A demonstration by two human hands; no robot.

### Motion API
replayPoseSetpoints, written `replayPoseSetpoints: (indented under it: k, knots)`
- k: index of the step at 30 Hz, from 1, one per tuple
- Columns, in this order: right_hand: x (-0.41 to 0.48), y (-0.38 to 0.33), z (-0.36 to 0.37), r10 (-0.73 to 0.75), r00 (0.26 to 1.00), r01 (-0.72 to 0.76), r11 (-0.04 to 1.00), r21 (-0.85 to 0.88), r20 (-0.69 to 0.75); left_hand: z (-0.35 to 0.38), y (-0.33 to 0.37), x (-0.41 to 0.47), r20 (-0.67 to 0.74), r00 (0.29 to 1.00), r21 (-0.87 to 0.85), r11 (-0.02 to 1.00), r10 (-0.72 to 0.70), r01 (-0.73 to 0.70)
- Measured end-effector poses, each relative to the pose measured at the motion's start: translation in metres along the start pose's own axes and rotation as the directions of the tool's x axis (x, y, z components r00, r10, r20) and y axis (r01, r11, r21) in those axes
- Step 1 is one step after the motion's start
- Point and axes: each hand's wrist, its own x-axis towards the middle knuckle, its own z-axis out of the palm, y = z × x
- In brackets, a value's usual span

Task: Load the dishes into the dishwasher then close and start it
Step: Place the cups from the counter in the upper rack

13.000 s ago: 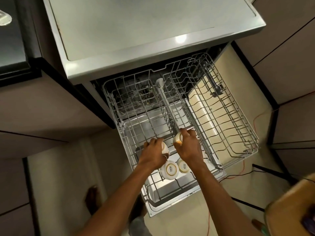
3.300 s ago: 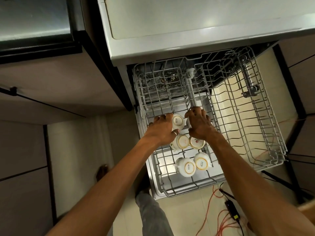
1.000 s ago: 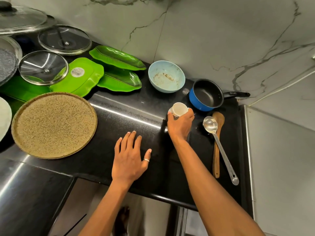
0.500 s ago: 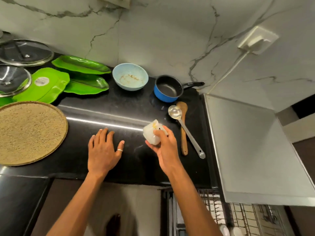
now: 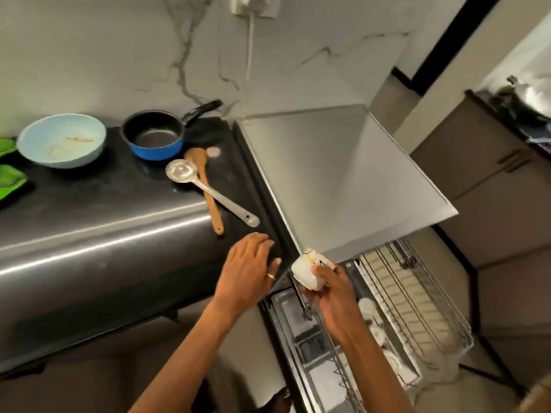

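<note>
My right hand [image 5: 331, 290] grips a small white cup [image 5: 307, 271] with a yellow mark, held tilted just above the left front corner of the pulled-out wire rack [image 5: 417, 308] of the dishwasher [image 5: 343, 180]. Several white cups [image 5: 368, 307] sit upside down in the rack, blurred. My left hand [image 5: 249, 271] rests flat with straight fingers on the black counter's [image 5: 89, 210] right front corner, next to the dishwasher. On the counter stand a pale blue bowl [image 5: 61, 140], a blue saucepan [image 5: 155, 138], a steel ladle [image 5: 208, 189] and a wooden spatula [image 5: 205, 183].
Green leaf-shaped plates [image 5: 9, 174] show at the left edge. A socket and cord [image 5: 253, 13] hang on the marble wall above the dishwasher. Brown cabinets [image 5: 492, 189] and another counter with a steel pot [image 5: 533, 96] stand to the right. The open dishwasher door [image 5: 298, 338] lies below the rack.
My right hand has carried the white cup from over the counter to the right, above the dishwasher rack. My left hand has slid right along the counter edge. My view has swung right.
</note>
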Motion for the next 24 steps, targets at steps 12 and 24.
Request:
replayPoseSetpoints:
  k: [12, 24]
  knots:
    - [0.045, 0.011, -0.208, 0.036, 0.948, -0.060, 0.996, -0.065, -0.316, 0.128, 0.102, 0.106, 0.471, 0.828, 0.059, 0.925, 0.305, -0.375]
    - [0.208, 0.038, -0.197, -0.134, 0.990, 0.046, 0.065, -0.997, 0.037, 0.162, 0.086, 0.105, 0.355, 0.860, 0.030, 0.915, 0.367, -0.403]
